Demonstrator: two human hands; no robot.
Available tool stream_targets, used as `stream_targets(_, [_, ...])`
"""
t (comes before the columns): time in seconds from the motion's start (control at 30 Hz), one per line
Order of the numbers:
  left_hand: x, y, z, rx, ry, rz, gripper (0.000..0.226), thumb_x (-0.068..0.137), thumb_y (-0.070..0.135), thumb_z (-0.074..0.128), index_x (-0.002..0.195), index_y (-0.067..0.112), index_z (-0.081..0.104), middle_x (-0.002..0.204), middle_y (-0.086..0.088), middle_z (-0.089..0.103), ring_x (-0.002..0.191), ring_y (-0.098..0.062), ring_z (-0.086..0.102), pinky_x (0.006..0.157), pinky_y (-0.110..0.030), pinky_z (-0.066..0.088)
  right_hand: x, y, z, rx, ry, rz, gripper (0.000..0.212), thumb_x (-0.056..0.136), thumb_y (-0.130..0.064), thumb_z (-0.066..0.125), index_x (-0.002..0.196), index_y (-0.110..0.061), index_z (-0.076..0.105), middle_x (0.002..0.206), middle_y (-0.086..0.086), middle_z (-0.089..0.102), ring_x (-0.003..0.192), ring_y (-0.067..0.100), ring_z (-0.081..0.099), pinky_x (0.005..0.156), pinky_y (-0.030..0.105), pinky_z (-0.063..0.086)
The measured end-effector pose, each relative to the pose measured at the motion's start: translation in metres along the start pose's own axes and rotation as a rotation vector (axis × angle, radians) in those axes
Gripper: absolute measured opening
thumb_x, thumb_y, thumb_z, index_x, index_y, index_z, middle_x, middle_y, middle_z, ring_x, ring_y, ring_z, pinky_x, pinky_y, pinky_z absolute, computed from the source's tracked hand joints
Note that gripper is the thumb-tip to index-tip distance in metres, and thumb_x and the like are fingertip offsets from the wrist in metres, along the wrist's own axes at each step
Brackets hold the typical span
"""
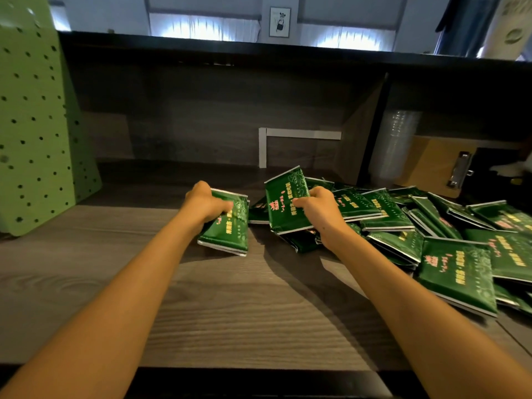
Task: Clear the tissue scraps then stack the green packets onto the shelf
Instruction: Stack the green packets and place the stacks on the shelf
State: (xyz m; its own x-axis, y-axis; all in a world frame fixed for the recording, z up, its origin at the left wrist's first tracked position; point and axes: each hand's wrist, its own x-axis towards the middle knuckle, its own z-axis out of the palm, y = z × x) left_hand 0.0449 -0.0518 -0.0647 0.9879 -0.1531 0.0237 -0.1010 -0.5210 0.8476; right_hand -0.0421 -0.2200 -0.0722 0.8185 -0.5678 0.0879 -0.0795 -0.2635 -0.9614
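My left hand [205, 205] grips a small stack of green packets [228, 228], tilted just above the wooden counter [218, 312]. To its right, my right hand [318, 210] holds another green packet [285, 203] lifted upright at the left end of a loose pile of several green packets [449, 240]. The pile spreads across the right side of the counter. The dark shelf recess [201, 131] lies behind both hands. No tissue scraps are visible.
A green perforated board [37, 125] leans at the left. A white L-shaped strip [263, 146] marks the shelf's back wall. Stacked clear cups [394, 148], a clipboard [443, 165] and a dark box stand in the right compartment beyond a divider [365, 128].
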Motion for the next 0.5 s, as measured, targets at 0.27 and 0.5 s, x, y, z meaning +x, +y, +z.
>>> stream_targets(0.27, [-0.018, 0.022, 0.006, -0.627, -0.177, 0.07, 0.054, 0.089, -0.007, 0.05, 0.138, 0.01, 0.034, 0.104, -0.007, 0.058, 0.08, -0.013, 0.058, 0.064, -0.027, 0.052, -0.004, -0.003, 0.0, 0.042, -0.049, 0.026, 0.03, 0.095, -0.003, 0.046, 0.123, 0.008, 0.047, 0.129, 0.026, 0.051, 0.12, 0.035, 0.048, 0.102, 0.044, 0.037])
stream_targets(0.5, [-0.021, 0.016, 0.022, -0.501, -0.159, 0.214, 0.079, 0.078, -0.004, 0.068, 0.142, 0.016, 0.026, 0.132, -0.016, 0.049, 0.116, -0.026, 0.054, 0.082, -0.034, 0.054, -0.011, -0.009, 0.002, 0.151, -0.186, 0.066, 0.047, 0.097, -0.032, 0.047, 0.139, -0.013, 0.04, 0.134, -0.003, 0.05, 0.125, 0.017, 0.044, 0.103, 0.039, 0.033])
